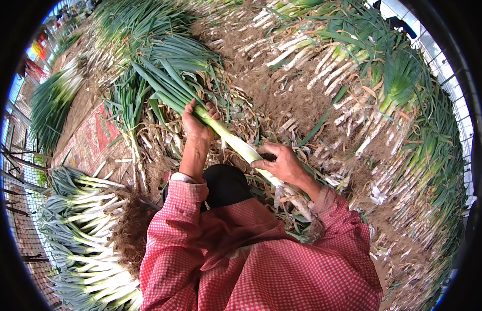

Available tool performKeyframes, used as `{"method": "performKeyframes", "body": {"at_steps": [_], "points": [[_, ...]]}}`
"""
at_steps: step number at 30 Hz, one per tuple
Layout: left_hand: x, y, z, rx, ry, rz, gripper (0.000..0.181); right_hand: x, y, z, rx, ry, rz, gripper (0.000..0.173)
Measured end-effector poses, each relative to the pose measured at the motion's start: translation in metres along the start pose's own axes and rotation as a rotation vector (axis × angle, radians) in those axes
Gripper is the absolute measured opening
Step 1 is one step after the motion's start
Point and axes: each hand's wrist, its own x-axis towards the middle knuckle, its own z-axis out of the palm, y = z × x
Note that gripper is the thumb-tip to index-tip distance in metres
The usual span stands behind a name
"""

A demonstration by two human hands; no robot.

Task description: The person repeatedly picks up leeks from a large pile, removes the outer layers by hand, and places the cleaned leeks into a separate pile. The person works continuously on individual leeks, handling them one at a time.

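Observation:
A large green onion [227, 135] lies slantwise across my front, its green leaves towards the upper left and its roots [316, 228] towards my right forearm. My left hand [199, 120] is wrapped around the stalk just below the leaves. Further down, the thumb and fingers of my right hand [282, 162] pinch the pale shaft. A strip of loose, thin skin [278, 195] hangs from the shaft below that hand. The lowest part of the shaft looks brownish and unpeeled. Peeled skins and leaf scraps [241, 112] litter the ground beyond my left hand.
Clean white-stemmed onions [97, 248] lie stacked at my left, roots inward. Another bundle [58, 101] rests farther off, past a dirty printed sheet [87, 134]. Soil-covered onions [412, 186] are heaped along the right. Wire mesh [25, 217] borders the left side.

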Motion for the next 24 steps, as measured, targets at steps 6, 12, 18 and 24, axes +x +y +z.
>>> {"method": "performKeyframes", "body": {"at_steps": [6, 12, 18, 24], "points": [[-0.003, -0.004, 0.014, 0.128, 0.127, 0.075, 0.014, -0.008, -0.003, 0.024, -0.328, 0.230, -0.397, 0.010], [-0.004, -0.017, 0.001, 0.117, 0.095, -0.045, 0.016, -0.023, -0.029, 0.014, -0.598, -0.051, -0.603, 0.013], [-0.004, -0.019, 0.000, 0.122, 0.127, -0.010, 0.013, -0.075, -0.004, 0.025, -1.042, -0.353, -0.796, 0.014], [-0.006, -0.023, 0.008, 0.133, 0.079, -0.051, 0.013, -0.119, 0.030, -0.023, -0.728, -0.873, -0.210, 0.014]]}}
